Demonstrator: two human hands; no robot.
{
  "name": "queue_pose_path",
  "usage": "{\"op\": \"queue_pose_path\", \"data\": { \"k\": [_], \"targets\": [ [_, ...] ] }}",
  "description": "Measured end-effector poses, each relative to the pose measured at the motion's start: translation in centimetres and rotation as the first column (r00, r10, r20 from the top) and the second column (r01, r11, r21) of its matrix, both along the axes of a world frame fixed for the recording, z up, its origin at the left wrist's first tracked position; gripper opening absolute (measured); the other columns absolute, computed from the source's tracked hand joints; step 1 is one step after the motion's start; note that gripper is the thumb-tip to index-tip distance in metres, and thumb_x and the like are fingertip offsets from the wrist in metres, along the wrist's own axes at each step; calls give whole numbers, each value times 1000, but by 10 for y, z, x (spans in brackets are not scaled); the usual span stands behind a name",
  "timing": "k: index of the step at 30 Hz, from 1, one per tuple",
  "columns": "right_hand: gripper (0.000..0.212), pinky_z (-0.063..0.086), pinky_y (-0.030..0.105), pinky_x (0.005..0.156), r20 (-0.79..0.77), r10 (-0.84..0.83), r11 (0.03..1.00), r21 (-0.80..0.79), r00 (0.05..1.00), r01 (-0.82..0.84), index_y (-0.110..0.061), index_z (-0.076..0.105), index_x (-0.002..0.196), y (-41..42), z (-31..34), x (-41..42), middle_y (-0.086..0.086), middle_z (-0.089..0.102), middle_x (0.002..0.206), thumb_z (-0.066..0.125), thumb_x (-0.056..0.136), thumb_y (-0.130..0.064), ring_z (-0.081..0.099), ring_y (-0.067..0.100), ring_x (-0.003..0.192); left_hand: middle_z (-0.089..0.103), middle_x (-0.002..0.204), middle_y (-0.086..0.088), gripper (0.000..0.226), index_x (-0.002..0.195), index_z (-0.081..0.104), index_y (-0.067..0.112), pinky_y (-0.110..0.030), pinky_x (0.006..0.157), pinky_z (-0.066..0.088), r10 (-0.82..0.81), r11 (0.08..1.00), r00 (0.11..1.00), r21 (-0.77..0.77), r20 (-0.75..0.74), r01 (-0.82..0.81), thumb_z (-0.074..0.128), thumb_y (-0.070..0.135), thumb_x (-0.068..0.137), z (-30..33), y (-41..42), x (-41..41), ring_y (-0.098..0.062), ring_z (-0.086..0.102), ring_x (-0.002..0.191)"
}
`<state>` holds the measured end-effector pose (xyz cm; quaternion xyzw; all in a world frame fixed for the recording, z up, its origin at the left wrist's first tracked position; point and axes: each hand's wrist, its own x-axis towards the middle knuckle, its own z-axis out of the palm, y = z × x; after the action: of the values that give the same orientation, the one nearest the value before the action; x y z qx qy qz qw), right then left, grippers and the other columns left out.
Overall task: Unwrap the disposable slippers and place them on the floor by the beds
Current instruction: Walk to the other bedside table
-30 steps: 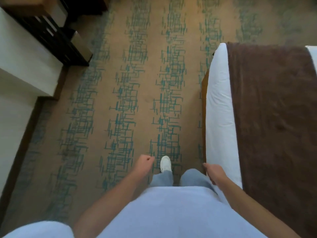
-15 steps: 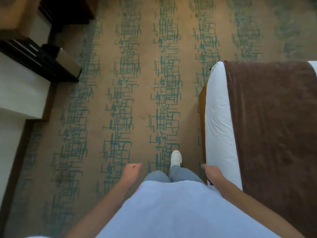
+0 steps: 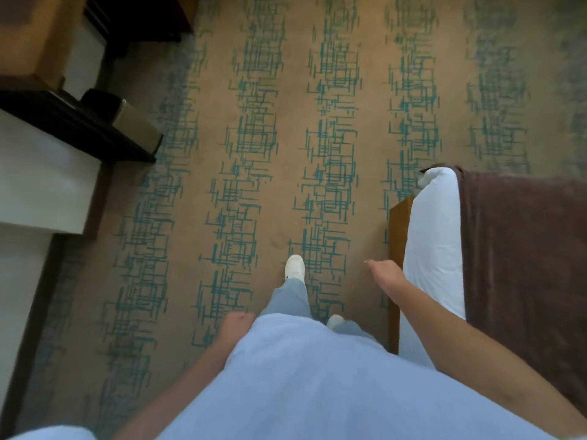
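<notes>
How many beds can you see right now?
1: a bed with a brown throw at the right edge, beside the right hand. Others may lie outside the view.

No legible text, label, brand, number or sign anywhere in the frame.
</notes>
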<state>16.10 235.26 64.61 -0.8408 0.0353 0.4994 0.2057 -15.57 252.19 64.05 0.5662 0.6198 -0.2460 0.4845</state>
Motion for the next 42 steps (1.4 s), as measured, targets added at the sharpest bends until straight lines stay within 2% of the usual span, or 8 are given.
{"op": "queue_pose_path", "data": {
  "k": [8,11,19,22,27,31,37,42],
  "targets": [
    [43,47,36,82,-142,-70,966,-258,987,31,0,69,111,-4,-30,17,23,66,116,47,100,-36,63,35,102,29,50,2,48,54,35,21,-32,54,19,-272,962,948,51,166,268,54,21,98,24,124,204,-15,25,49],
    [48,42,30,83,-194,-142,954,-290,971,82,2,66,122,11,-27,40,22,65,127,47,101,-36,54,25,95,28,51,2,47,56,36,20,-31,53,16,-355,935,912,87,204,344,53,21,100,27,154,267,-13,23,48],
    [38,45,37,71,-132,-344,932,-171,929,321,-2,62,96,122,-16,191,10,55,76,54,98,-39,55,28,76,25,38,9,55,50,32,22,-32,54,16,-264,958,960,142,90,250,58,20,99,14,230,333,-14,26,48],
    [36,33,31,57,-112,-374,927,-70,921,368,-12,50,72,183,-4,257,8,44,63,53,98,-37,43,23,57,30,43,5,54,51,33,21,-33,56,17,-215,970,975,129,60,206,59,20,98,12,256,338,-14,28,52],
    [42,25,28,49,-86,-394,912,87,915,400,-18,42,60,267,3,348,4,39,51,58,94,-36,34,19,43,32,55,-5,42,58,37,15,-31,57,19,-201,977,977,81,72,195,56,14,95,10,294,384,-16,27,58],
    [42,27,28,48,-50,-416,909,24,908,417,-17,44,58,282,-6,393,6,41,50,59,91,-37,38,21,42,31,57,-6,35,57,35,17,-30,57,18,-301,952,951,75,70,296,54,21,86,9,340,457,-16,26,60],
    [38,43,31,79,-73,-523,845,-172,849,506,-15,53,68,233,-7,388,15,64,96,52,101,-34,55,24,84,31,47,3,43,53,35,21,-28,51,21,-542,840,835,21,93,543,54,22,92,23,370,624,-16,28,49],
    [55,44,26,86,-200,-628,770,-298,752,564,-3,69,117,177,-60,363,17,68,124,49,93,-47,58,24,94,30,52,-1,47,57,33,19,-29,49,20,-684,725,708,63,177,686,52,22,99,34,338,782,-16,27,46]
  ]
}}
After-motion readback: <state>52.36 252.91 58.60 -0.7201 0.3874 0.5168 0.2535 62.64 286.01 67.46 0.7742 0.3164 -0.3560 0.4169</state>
